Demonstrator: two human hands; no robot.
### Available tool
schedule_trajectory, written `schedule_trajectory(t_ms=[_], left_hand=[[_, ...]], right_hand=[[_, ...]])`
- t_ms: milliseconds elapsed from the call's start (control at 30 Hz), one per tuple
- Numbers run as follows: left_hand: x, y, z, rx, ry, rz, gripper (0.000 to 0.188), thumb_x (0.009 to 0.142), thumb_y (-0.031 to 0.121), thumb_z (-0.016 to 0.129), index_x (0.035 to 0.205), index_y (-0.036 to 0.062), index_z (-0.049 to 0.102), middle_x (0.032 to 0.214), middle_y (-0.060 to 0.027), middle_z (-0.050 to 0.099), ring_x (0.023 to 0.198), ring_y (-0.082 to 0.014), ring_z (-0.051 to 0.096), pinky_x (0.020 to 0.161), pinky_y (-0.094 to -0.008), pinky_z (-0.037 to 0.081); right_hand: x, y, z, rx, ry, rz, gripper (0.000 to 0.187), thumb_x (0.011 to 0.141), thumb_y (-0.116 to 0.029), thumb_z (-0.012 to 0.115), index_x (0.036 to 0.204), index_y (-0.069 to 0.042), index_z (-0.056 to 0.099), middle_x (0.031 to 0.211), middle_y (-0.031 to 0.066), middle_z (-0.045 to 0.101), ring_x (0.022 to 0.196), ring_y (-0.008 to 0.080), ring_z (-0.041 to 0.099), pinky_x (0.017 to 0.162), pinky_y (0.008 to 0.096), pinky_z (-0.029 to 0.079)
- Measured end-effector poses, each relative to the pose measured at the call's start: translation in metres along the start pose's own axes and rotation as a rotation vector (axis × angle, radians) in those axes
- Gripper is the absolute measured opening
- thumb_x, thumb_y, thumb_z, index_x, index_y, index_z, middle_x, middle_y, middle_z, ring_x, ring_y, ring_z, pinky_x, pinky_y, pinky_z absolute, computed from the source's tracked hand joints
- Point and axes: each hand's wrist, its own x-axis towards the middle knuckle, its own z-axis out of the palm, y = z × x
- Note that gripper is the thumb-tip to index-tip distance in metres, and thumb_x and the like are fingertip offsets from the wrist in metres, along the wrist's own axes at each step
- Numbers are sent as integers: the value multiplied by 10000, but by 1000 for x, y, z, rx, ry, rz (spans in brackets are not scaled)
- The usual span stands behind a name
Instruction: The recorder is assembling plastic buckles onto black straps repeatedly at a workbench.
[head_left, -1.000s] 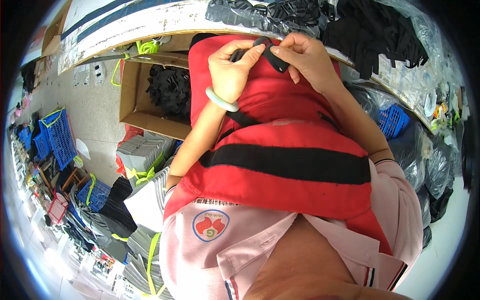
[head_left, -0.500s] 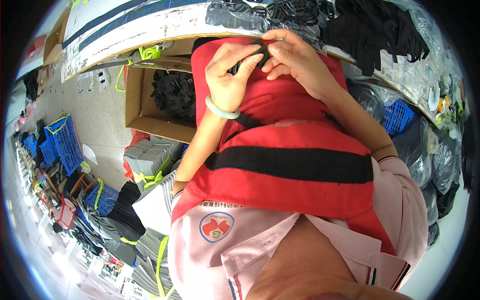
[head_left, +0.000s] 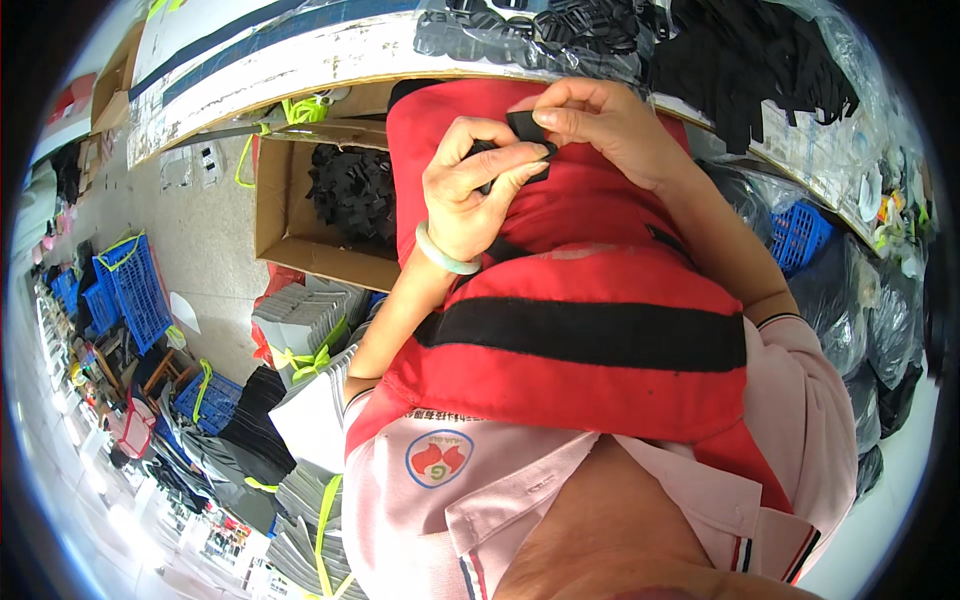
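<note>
My left hand [head_left: 462, 200], with a pale bangle at its wrist, is closed round a small black piece, probably a buckle; the fingers hide most of it. A short black webbing strap [head_left: 524, 126] comes up from that piece. Its upper end is pinched between the thumb and fingers of my right hand [head_left: 612, 135]. Both hands are above my lap, over the red apron [head_left: 570, 220], close to the table's near edge. Black plastic buckles [head_left: 590, 30] lie in a clear bag on the table, and a heap of black straps [head_left: 750, 70] spreads to their right.
Beside my lap on the left stands an open cardboard box [head_left: 285, 225] holding black strap pieces [head_left: 350, 195]. Tied grey stacks [head_left: 305, 320] sit nearer me. Blue baskets [head_left: 140, 290] stand on the floor farther left. Plastic bags [head_left: 835, 310] and another blue basket [head_left: 798, 238] are on the right.
Both hands have come slightly nearer me and lower. The right hand has drawn a little apart from the left, and more of the black strap shows between them.
</note>
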Motion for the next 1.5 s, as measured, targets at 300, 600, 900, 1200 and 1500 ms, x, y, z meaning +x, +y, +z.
schedule_trajectory(t_ms=[300, 600, 900, 1200, 1500], left_hand=[[-7, 19, -22, 48, -55, -144, 167, 707, -2, 770, 862, 45, 730, 800, -42, 579, 719, -142, 560, 631, -245, 454], [-67, 6, -149, -190, 659, -727, 181, 914, 160, 623, 1025, 20, 654, 768, -3, 545, 614, -31, 416, 415, -163, 284], [-43, -44, -40, -1643, 456, -869, 246, 976, 247, 498, 1025, 24, 590, 821, -46, 515, 634, -120, 463, 371, -209, 350], [-29, -52, -24, -1858, 374, -1044, 269, 989, 263, 454, 998, 28, 584, 863, -93, 563, 675, -164, 525, 385, -213, 366], [-19, -54, -19, -1636, 505, -1083, 203, 960, 166, 491, 1007, 0, 600, 897, -102, 568, 650, -143, 515, 399, -197, 367]], right_hand=[[24, 25, 14, 108, 143, -87, 207, 864, -132, 673, 1012, -18, 585, 880, 57, 651, 765, 106, 616, 719, 232, 502], [30, 69, 38, -269, -275, -3, 181, 926, -126, 583, 1070, -17, 587, 922, 60, 645, 884, 116, 623, 803, 260, 490], [26, 53, 66, -543, -183, -349, 270, 860, -68, 603, 1127, -99, 622, 955, 70, 623, 828, 191, 630, 727, 301, 508], [21, 61, 40, -802, -24, -761, 273, 804, -82, 674, 1069, -149, 686, 937, 27, 608, 842, 182, 632, 692, 277, 531], [12, 50, 37, -124, 11, -115, 160, 847, -30, 658, 1006, -24, 639, 851, 27, 628, 722, 81, 592, 665, 209, 487]])
